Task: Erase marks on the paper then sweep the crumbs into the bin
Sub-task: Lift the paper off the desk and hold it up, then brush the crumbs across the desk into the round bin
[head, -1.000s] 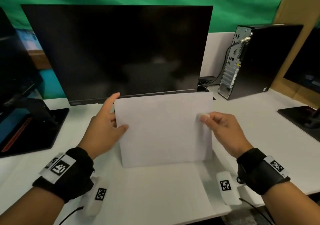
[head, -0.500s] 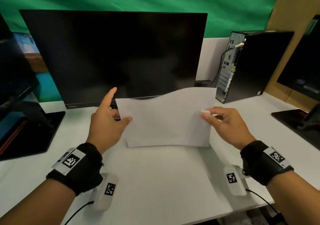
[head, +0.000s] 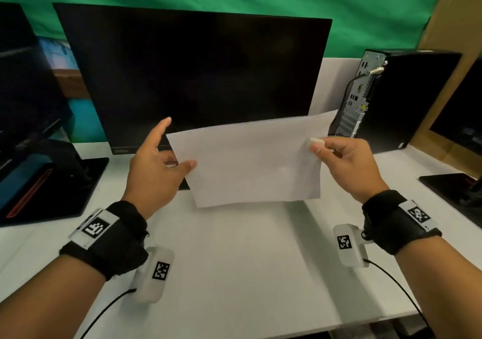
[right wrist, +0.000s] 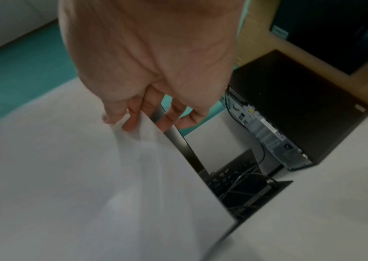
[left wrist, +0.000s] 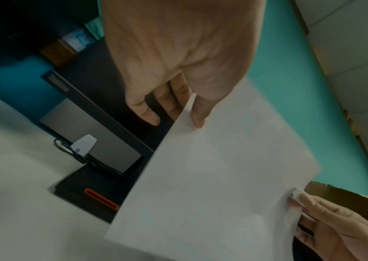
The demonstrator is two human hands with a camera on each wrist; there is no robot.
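Observation:
A white sheet of paper [head: 250, 161] hangs in the air above the white desk [head: 234, 273], in front of the dark monitor. My left hand [head: 167, 166] pinches its left edge between thumb and fingers, with the index finger pointing up; the left wrist view shows the thumb on the paper [left wrist: 212, 176]. My right hand [head: 336, 156] pinches the right edge together with a small white eraser [head: 317, 143] held against the sheet. In the right wrist view the paper [right wrist: 78, 176] bends under my right hand's fingers. No marks, crumbs or bin show.
A large black monitor [head: 193, 78] stands just behind the paper. A black computer tower [head: 401, 98] with cables sits at the back right. Other monitor bases lie at the far left [head: 52, 182] and far right [head: 453, 190]. Cardboard [head: 456, 25] leans at the right.
Both hands have lifted the paper off the desk and raised it higher. Its bottom edge, resting near the desk a second ago, now hangs clear, and the top edge tilts up to the right.

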